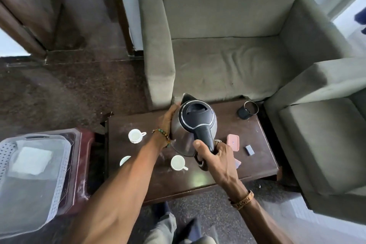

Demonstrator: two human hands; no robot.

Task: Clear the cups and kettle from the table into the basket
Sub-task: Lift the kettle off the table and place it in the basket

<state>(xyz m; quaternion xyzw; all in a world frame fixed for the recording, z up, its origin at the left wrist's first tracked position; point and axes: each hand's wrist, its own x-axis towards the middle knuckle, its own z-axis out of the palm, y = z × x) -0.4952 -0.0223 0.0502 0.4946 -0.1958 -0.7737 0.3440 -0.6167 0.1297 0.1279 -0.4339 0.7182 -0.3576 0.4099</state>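
Steel kettle (193,125) over the table (255,140), right hand (215,157) wrapped round its handle, left hand (168,119) spread against its side, so I'd keep it level and swing left over the cups (135,135) to the basket (64,156).

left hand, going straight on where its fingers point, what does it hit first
Likely the grey armchair front; the left hand passes alongside the kettle it touches. Depth is unclear.

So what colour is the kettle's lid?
The kettle's lid is black, clearest in the head view.
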